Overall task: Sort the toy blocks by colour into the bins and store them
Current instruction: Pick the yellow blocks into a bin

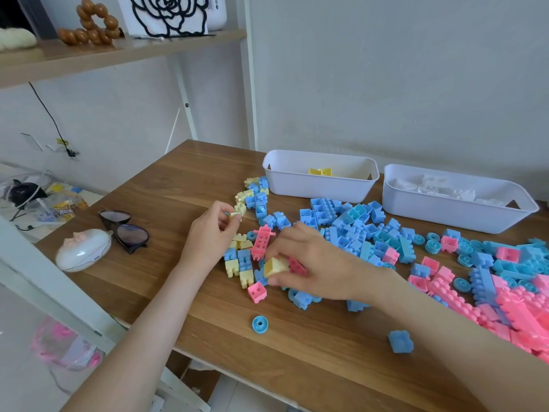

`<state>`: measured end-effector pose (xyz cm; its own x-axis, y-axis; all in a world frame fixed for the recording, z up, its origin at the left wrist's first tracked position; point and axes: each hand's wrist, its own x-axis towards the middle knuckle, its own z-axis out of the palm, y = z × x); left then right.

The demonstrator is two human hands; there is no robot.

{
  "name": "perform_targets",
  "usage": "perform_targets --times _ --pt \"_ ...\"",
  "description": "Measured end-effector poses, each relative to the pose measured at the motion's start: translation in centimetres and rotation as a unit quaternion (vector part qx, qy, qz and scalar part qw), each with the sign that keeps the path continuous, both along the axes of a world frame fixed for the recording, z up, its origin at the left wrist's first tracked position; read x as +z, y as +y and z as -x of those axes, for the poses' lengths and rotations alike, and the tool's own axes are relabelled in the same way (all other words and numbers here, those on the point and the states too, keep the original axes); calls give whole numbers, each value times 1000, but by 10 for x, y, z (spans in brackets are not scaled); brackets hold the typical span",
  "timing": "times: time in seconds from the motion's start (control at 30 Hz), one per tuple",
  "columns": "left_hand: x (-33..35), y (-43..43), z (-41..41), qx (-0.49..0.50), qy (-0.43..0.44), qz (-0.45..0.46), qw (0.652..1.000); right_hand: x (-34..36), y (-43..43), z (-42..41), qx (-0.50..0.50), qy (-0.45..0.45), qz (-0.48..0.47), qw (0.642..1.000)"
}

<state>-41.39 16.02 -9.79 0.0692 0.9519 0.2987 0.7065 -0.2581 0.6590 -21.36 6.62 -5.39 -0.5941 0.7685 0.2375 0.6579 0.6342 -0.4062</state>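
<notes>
The right hand [312, 260] grips a yellow block [274, 266] between thumb and curled fingers, low over the wooden table [166, 188]. Just beyond it, to the left, the left hand [211, 233] pinches a small yellow piece [234, 215] at its fingertips, with thumb and forefinger closed on it.

Between the two hands lies a long pink block [262, 241]. Beside the left wrist sit a few loose yellow blocks [240, 272], mixed with blue ones. A pink cube [257, 292] rests just below the right thumb. Nearer the person, well apart from either hand, lie a blue wheel [260, 324] and a lone blue block [400, 341].

Beyond the right knuckles spreads a heap of blue blocks [350, 224], and to the right of that forearm a heap of pink blocks [520, 310] (the two heaps run into each other at their edges). Past the blue heap, against the pale wall [386, 69], two bins stand side by side. The first white bin [315, 185], straight beyond the hands, holds sorted yellow blocks [320, 171]. The second white bin [451, 209], further right, holds white blocks [439, 188].

Left of the left hand, dark sunglasses [124, 230] and a white oval case [83, 249] lie on the brown wood-grain top. Above them a wooden shelf [118, 52] juts from the wall.
</notes>
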Motion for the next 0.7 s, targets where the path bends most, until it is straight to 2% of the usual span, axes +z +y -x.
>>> perform_targets --times 0.13,0.27,0.37,0.53,0.7 --pt "0 -2 1 -15 -6 4 1000 10 31 -18 -117 70 -65 989" --pt "-1 -2 0 -28 -11 19 999 24 75 -57 -284 149 -77 944" --pt "-2 -1 1 -27 -10 21 999 24 101 -82 -369 141 -68 916" --pt "-3 2 1 -23 -7 19 1000 19 128 -97 -419 114 -18 901" --pt "-3 2 1 -18 -9 18 1000 15 130 -82 -390 88 -8 916"
